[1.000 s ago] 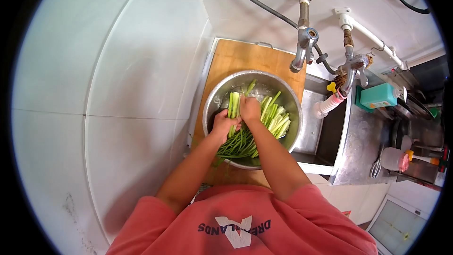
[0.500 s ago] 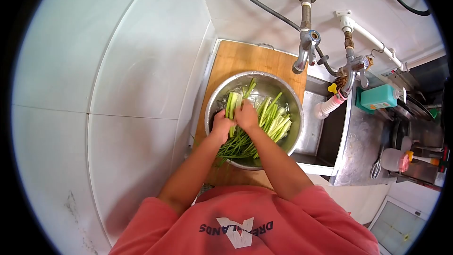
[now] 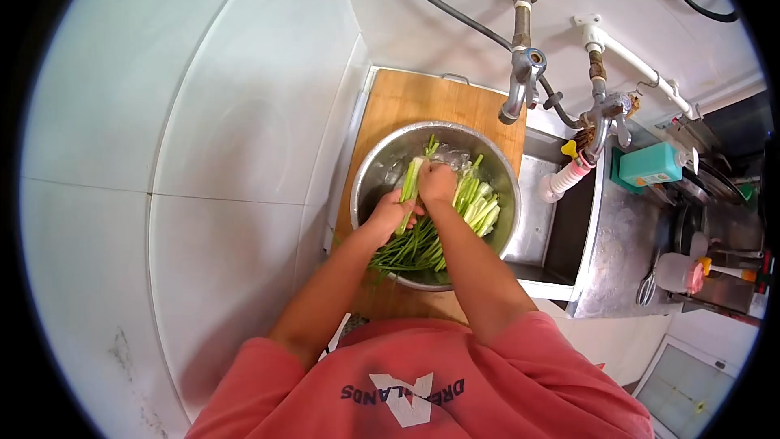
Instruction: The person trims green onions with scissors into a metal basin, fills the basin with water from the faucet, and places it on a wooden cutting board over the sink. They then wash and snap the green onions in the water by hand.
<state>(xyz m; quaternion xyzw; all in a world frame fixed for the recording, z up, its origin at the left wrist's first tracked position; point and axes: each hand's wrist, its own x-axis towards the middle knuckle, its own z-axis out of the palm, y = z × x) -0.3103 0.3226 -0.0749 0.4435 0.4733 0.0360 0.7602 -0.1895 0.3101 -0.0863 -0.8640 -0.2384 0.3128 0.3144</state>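
Note:
A round metal basin (image 3: 505, 232) holds water and long green stalks with pale ends (image 3: 481, 210). Inside it, my left hand (image 3: 393, 213) is closed round a small bunch of stalks (image 3: 412, 181) on the left side. My right hand (image 3: 437, 182) is closed against the upper part of that bunch, its fingers curled and partly hidden. Thin dark green leaves (image 3: 409, 249) lie below both hands, near the basin's front rim. The basin stands on a wooden board (image 3: 406, 93).
To the right is a metal sink (image 3: 532, 211) under two taps (image 3: 520, 85). A ribbed pink-white hose (image 3: 562, 183) hangs from one tap. Farther right stand a teal bottle (image 3: 650, 165), scissors (image 3: 647, 287) and a pink-lidded jar (image 3: 676, 274). A tiled wall (image 3: 236, 130) rises on the left.
The bunch in my left hand has shifted slightly right and tilted. My right hand moved down off the stalks' upper part, then back up against them.

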